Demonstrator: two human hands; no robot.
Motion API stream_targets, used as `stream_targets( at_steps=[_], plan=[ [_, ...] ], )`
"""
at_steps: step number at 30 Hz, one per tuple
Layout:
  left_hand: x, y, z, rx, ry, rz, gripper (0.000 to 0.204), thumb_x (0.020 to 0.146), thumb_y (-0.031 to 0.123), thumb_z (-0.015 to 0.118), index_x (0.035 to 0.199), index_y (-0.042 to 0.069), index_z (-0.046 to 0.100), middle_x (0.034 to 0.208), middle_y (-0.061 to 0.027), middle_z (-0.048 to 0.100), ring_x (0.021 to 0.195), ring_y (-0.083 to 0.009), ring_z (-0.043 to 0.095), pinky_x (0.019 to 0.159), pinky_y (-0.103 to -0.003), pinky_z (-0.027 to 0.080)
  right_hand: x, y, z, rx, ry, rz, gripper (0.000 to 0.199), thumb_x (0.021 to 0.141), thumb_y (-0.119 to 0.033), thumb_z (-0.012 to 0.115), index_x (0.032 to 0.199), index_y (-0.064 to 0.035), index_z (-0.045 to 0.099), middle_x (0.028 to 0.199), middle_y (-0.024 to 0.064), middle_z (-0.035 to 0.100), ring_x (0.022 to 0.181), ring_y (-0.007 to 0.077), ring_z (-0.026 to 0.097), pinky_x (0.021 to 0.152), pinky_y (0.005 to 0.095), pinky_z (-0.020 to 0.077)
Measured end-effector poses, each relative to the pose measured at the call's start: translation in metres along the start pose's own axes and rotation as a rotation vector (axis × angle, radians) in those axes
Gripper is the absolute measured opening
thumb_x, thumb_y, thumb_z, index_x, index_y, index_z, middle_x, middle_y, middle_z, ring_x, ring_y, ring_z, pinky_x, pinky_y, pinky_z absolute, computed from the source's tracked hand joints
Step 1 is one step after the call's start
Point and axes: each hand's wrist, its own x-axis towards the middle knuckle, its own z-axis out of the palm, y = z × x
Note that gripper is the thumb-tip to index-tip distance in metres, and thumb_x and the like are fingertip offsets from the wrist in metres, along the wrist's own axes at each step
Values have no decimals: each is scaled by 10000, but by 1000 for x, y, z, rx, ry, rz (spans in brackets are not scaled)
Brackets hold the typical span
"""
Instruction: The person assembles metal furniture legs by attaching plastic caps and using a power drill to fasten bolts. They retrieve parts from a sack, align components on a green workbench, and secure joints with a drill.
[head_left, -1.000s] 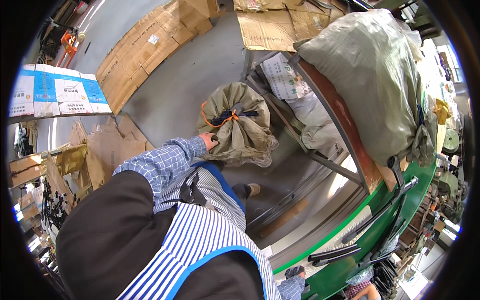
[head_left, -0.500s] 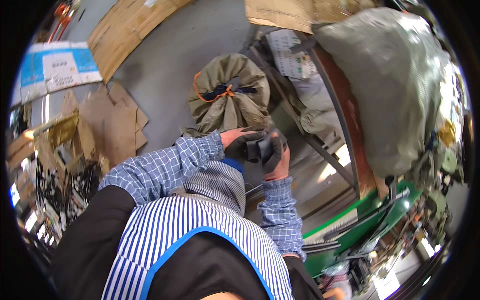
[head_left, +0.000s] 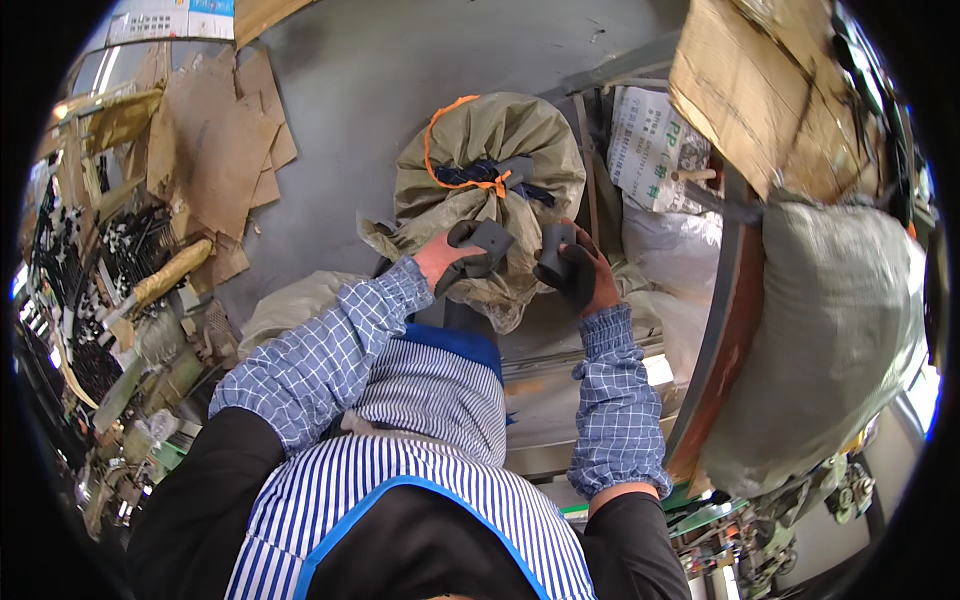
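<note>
My left hand [head_left: 460, 254], in a dark-palmed glove, grips a dark grey block-like part [head_left: 491, 243] with a small hole in its face. In my right hand [head_left: 585, 272], gloved the same way, is a second dark grey part [head_left: 556, 243], rounded and also showing a small hole. The two parts are apart, held over the near side of an olive-tan sack [head_left: 480, 127]. That sack is gathered at its middle, where an orange cord [head_left: 490, 184] and dark cloth show. Another small grey piece [head_left: 518, 168] lies on the gathered top.
Torn cardboard [head_left: 212, 140] and bundles of black rods [head_left: 100, 290] are at left. To the right, a metal frame with a reddish board [head_left: 722, 345] stands beside a large full sack [head_left: 830, 340]. A white printed bag [head_left: 645, 150] lies inside the frame. Cardboard [head_left: 760, 90] rests at far right.
My hands were close together over dark grey pieces; now they are apart, each with one part. The view has shifted, and both hands are further out over the tied sack.
</note>
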Motion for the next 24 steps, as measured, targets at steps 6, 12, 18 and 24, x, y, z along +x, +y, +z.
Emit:
stream_targets(
  at_steps=[6, 12, 18, 24],
  plan=[
    [87, 14, -41, 845, 197, 248, 541, 742, 176, 816, 1216, 29, 601, 1078, -107, 682, 989, -193, 641, 897, -337, 510, 82, -5, -22, -110, 288, -100, 369, 876, -30, 680, 1227, -8, 570, 1053, 92, 653, 946, 189, 655, 818, 321, 575],
    [189, 51, -78, 908, 201, 260, 589, 845, 352, 723, 1311, 29, 564, 1154, -133, 673, 1031, -222, 643, 942, -346, 506, 127, 13, -48, -115, 390, -326, 242, 904, -40, 661, 1134, -32, 586, 1061, 34, 588, 936, 136, 602, 807, 274, 532],
    [213, 76, -79, 886, 121, 196, 523, 871, 315, 678, 1301, 38, 574, 1175, -132, 664, 1064, -216, 630, 955, -334, 500, 116, 24, -44, -106, 440, -313, 341, 894, -214, 707, 1163, -49, 579, 1101, 76, 580, 931, 170, 608, 735, 314, 541],
    [218, 96, -56, 1259, 61, 94, 540, 827, 395, 687, 1228, 38, 627, 1169, -160, 671, 1083, -263, 623, 975, -360, 470, 98, 36, -35, -13, 562, -178, 361, 886, -252, 717, 1162, -63, 582, 926, 50, 627, 691, 105, 595, 590, 242, 484]
  ],
)
